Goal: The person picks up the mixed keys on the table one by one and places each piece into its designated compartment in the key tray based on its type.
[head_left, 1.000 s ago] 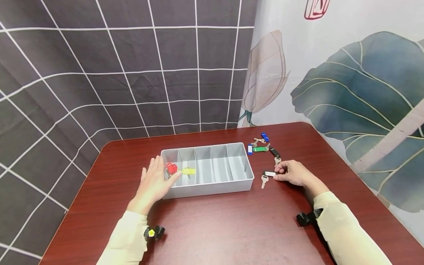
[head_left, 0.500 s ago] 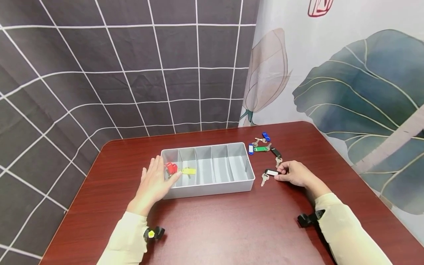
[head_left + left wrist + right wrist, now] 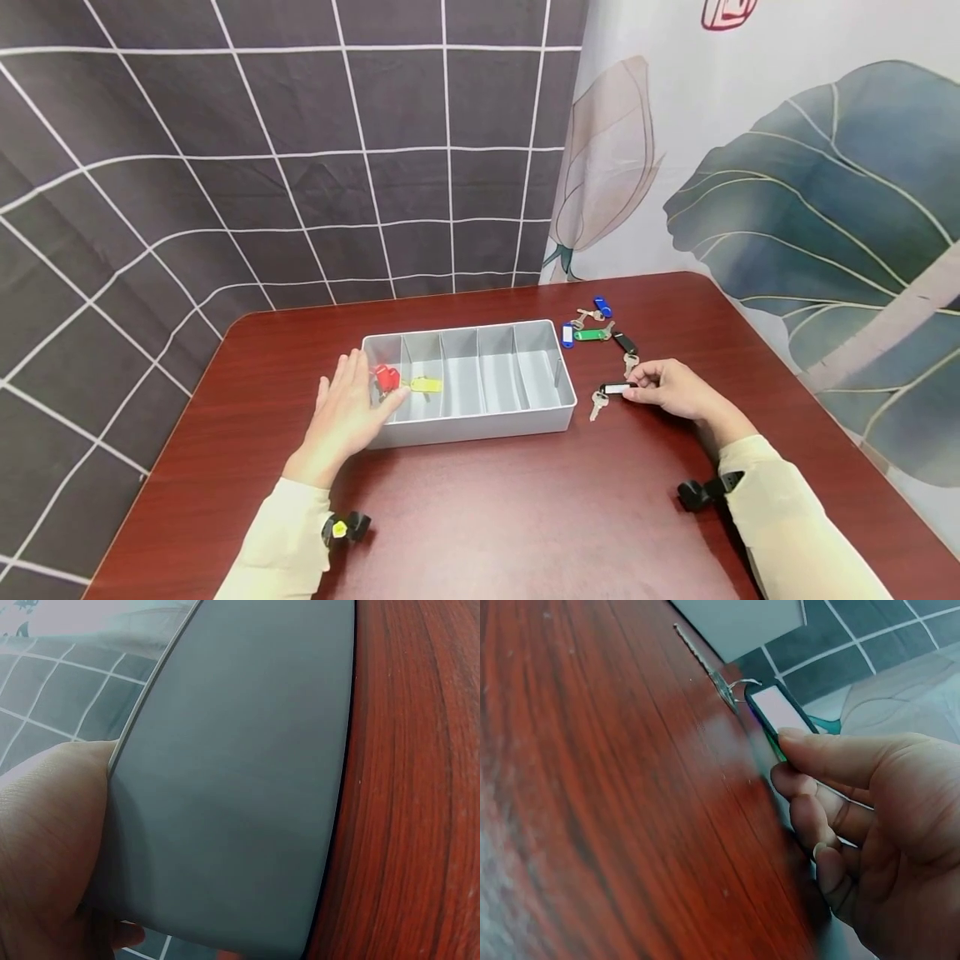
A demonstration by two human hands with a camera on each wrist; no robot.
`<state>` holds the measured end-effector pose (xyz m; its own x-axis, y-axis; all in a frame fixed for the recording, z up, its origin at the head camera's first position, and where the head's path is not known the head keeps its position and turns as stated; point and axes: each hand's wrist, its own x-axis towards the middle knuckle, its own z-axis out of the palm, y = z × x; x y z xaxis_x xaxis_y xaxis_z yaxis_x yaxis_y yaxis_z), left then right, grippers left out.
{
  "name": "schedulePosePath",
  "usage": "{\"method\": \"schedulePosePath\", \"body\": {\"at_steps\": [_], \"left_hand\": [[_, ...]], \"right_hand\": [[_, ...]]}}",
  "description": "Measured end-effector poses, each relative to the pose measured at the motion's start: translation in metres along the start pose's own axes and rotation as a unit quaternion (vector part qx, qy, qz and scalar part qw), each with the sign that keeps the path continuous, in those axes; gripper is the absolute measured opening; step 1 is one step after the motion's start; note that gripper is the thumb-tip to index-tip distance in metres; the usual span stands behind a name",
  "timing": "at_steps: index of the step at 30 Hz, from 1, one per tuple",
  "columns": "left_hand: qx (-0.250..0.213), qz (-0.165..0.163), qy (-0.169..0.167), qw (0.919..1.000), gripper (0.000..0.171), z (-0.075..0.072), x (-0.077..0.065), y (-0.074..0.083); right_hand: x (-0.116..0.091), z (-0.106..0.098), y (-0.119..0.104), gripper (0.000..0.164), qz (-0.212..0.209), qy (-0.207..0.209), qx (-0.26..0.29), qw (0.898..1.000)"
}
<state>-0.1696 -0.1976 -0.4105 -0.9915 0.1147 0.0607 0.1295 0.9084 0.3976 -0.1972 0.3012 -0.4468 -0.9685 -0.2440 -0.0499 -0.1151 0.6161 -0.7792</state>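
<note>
My left hand (image 3: pixel 343 415) rests against the left end of a grey tray (image 3: pixel 472 428), fingers straight and thumb over the front corner. The left wrist view shows the tray's wall (image 3: pixel 232 765) beside that hand. To the right of the tray, my right hand (image 3: pixel 671 390) pinches a black key tag (image 3: pixel 617 388) with a white label between thumb and fingertips. A key (image 3: pixel 718 684) hangs from its ring, low over the table; whether it touches is unclear. Red key tags (image 3: pixel 387 377) lie in the tray's leftmost compartment, a yellow key tag (image 3: pixel 427 385) in the second.
Behind my right hand lie another black key tag (image 3: pixel 624 342), a green key tag (image 3: pixel 589 335) and two blue ones, a nearer blue tag (image 3: pixel 567 335) and a farther blue tag (image 3: pixel 603 307), with keys. The dark red table (image 3: pixel 480 508) meets a gridded curtain (image 3: pixel 300 192) at the back.
The right hand has shifted slightly to the right, the pinched black key tag and its key moving with it. My left hand keeps its place at the tray.
</note>
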Motion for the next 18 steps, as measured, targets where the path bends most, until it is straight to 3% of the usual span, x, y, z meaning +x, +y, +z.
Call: {"method": "schedulePosePath", "body": {"at_steps": [13,18], "left_hand": [[0.0,0.0,-0.009,1.0,0.111,0.0,0.0,0.0],[-0.008,0.0,-0.011,0.9999,0.108,-0.001,0.0,0.0]], "right_hand": [[0.002,-0.002,-0.002,0.022,0.014,-0.007,-0.02,1.0],[-0.002,-0.003,-0.014,0.021,0.014,-0.009,-0.019,1.0]]}}
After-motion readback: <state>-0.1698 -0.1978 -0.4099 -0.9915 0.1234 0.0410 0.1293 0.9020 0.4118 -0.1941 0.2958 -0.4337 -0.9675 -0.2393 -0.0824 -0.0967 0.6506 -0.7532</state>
